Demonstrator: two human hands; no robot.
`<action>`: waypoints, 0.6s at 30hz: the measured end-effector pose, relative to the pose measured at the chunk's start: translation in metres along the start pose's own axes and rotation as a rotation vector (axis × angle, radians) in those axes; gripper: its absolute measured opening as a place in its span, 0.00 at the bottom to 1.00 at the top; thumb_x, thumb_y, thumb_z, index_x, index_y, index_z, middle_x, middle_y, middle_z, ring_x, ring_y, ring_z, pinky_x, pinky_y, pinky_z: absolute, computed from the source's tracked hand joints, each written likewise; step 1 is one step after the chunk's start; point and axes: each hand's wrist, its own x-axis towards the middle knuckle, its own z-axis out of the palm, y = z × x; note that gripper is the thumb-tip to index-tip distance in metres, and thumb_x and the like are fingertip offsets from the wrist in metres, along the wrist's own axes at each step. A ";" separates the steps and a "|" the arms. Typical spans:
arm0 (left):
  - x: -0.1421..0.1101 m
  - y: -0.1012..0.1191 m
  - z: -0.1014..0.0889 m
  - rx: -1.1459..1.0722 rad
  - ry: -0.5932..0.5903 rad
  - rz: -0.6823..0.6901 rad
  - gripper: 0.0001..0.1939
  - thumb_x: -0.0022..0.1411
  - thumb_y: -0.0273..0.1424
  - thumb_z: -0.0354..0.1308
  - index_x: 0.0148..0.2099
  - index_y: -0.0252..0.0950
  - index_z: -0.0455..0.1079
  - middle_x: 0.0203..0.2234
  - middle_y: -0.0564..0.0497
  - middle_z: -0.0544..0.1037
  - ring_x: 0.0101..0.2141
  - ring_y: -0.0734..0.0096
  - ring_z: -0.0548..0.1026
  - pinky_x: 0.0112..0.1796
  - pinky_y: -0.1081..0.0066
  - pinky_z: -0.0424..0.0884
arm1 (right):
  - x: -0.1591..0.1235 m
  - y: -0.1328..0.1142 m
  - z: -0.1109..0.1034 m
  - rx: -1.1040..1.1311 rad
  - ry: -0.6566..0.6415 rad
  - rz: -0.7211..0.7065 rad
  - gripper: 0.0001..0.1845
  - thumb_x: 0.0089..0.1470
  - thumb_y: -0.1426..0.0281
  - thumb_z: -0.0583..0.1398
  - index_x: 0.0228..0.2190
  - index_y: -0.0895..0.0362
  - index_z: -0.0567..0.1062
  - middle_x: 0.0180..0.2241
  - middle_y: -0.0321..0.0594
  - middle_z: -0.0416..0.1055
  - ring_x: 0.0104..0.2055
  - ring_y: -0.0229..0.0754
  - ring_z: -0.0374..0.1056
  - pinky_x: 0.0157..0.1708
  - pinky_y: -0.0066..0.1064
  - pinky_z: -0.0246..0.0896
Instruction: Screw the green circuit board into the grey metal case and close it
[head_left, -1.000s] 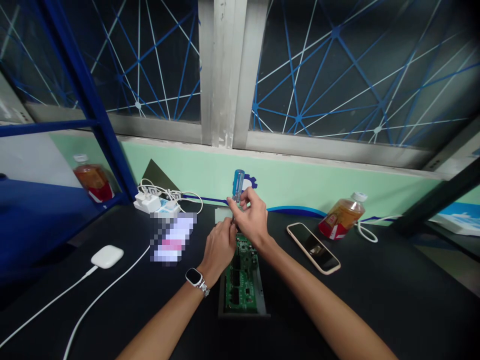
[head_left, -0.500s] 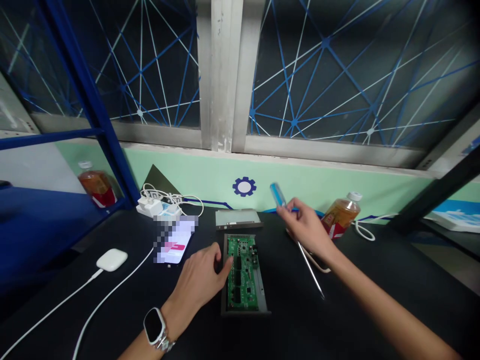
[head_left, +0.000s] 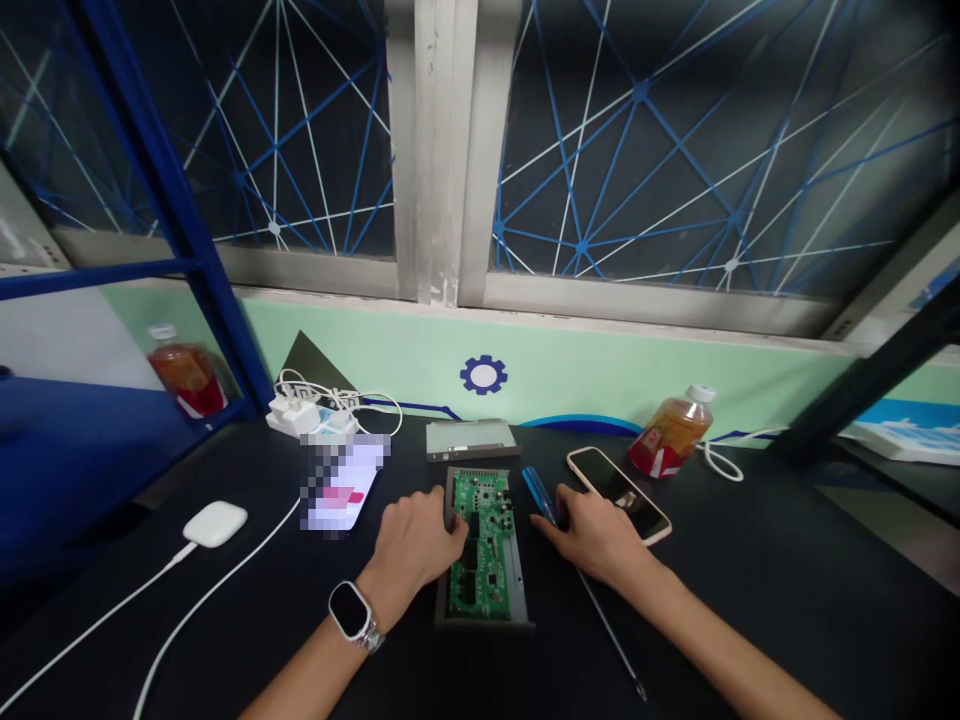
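Observation:
A green circuit board (head_left: pixel 491 560) lies in an open grey metal case (head_left: pixel 517 590) in front of me. My left hand (head_left: pixel 416 540), with a watch on its wrist, grips the case's left side, the thumb over the inner edge and the fingers outside. To the right of the case, my right hand (head_left: pixel 592 530) is low at the table around a screwdriver (head_left: pixel 537 490) with a blue handle. The thumb is on the handle's left and the fingers on its right. The long metal shaft points toward me.
A phone in a pale case (head_left: pixel 619 490) lies beyond my right hand, near a drink bottle (head_left: pixel 670 435). Behind the board case is a flat metal cover (head_left: pixel 472 440). Leftward are a lit phone (head_left: pixel 341 500), a power strip (head_left: pixel 311 418) and a white charging case (head_left: pixel 215 523) with cables.
My right hand has come down and toward me, bringing the screwdriver from the air to the table. My left hand has closed in on the case's left side.

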 end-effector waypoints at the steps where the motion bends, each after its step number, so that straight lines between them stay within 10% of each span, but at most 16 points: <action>1: 0.001 0.000 0.000 -0.002 -0.005 0.008 0.13 0.61 0.39 0.51 0.35 0.35 0.69 0.28 0.39 0.79 0.31 0.46 0.79 0.32 0.60 0.68 | 0.006 -0.002 -0.005 -0.009 0.009 -0.001 0.22 0.53 0.47 0.58 0.27 0.54 0.66 0.23 0.40 0.69 0.25 0.46 0.67 0.23 0.31 0.42; 7: 0.012 0.005 -0.001 -0.020 -0.008 -0.001 0.10 0.60 0.36 0.52 0.34 0.35 0.69 0.29 0.38 0.79 0.33 0.48 0.79 0.33 0.61 0.67 | 0.080 -0.034 -0.022 0.117 0.059 -0.344 0.12 0.55 0.64 0.59 0.41 0.55 0.70 0.42 0.46 0.69 0.43 0.48 0.65 0.36 0.33 0.52; 11: 0.014 0.008 0.000 -0.046 0.004 -0.029 0.10 0.60 0.36 0.52 0.35 0.35 0.69 0.29 0.38 0.79 0.33 0.48 0.79 0.33 0.62 0.67 | 0.129 -0.058 -0.007 0.141 -0.080 -0.422 0.10 0.43 0.73 0.64 0.32 0.55 0.73 0.33 0.37 0.71 0.38 0.45 0.66 0.37 0.31 0.52; 18: 0.018 -0.008 0.008 -0.221 0.132 -0.077 0.09 0.63 0.37 0.52 0.33 0.38 0.66 0.22 0.47 0.75 0.25 0.59 0.76 0.26 0.70 0.59 | 0.124 -0.052 -0.023 0.269 0.065 -0.430 0.11 0.48 0.71 0.62 0.37 0.57 0.71 0.35 0.40 0.71 0.40 0.44 0.65 0.37 0.30 0.56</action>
